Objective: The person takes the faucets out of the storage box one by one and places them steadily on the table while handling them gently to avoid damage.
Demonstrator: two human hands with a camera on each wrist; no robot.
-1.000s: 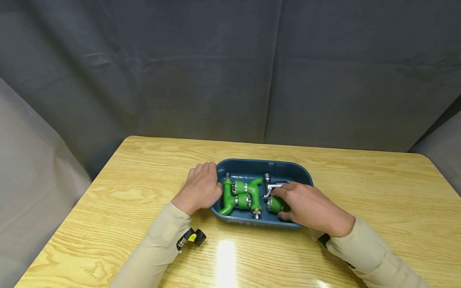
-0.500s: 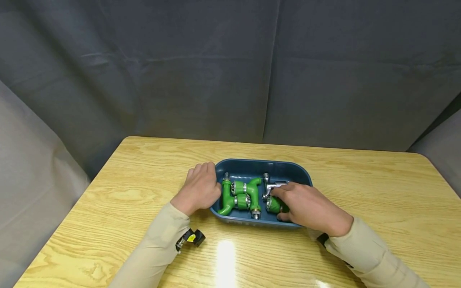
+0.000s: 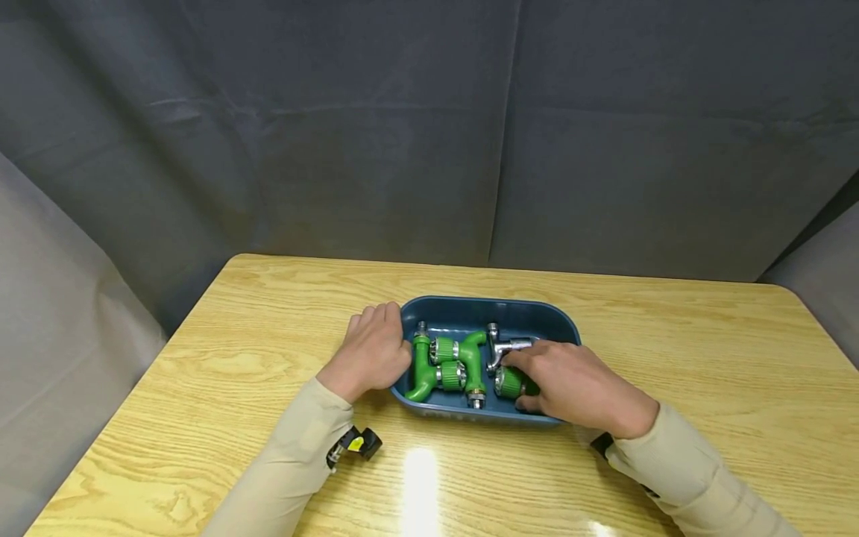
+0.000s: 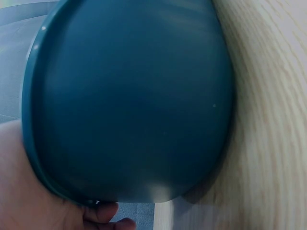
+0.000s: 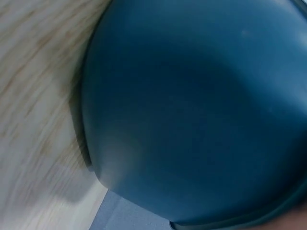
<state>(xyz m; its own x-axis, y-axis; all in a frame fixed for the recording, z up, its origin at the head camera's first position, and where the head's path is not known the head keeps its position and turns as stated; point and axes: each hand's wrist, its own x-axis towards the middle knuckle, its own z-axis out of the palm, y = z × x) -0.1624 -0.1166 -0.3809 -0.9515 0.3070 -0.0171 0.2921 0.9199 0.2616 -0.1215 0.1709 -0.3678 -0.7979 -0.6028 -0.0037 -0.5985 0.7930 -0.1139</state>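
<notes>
In the head view a dark blue plastic basin (image 3: 470,300) holds several taps. My left hand (image 3: 374,350) grips its left rim, and the left wrist view shows the thumb side against the basin's outer wall (image 4: 134,96). Two green taps lie in the left half: one (image 3: 423,369) along the left end, the other (image 3: 473,365) beside it, knobs between them. My right hand (image 3: 577,380) reaches in over the right end, thumb and fingers around another green tap (image 3: 509,382), mostly hidden under the palm. A chrome tap (image 3: 498,349) lies just beyond its fingertips.
The basin stands on a wood-grain table (image 3: 282,313). A dark grey cloth (image 3: 376,149) hangs behind the table, and a paler cloth (image 3: 54,343) hangs at the left. A small black camera mount (image 3: 359,443) sits on my left wrist.
The chrome tap and the green tap under my right hand have shifted slightly left within the basin. My left hand keeps its grip on the rim.
</notes>
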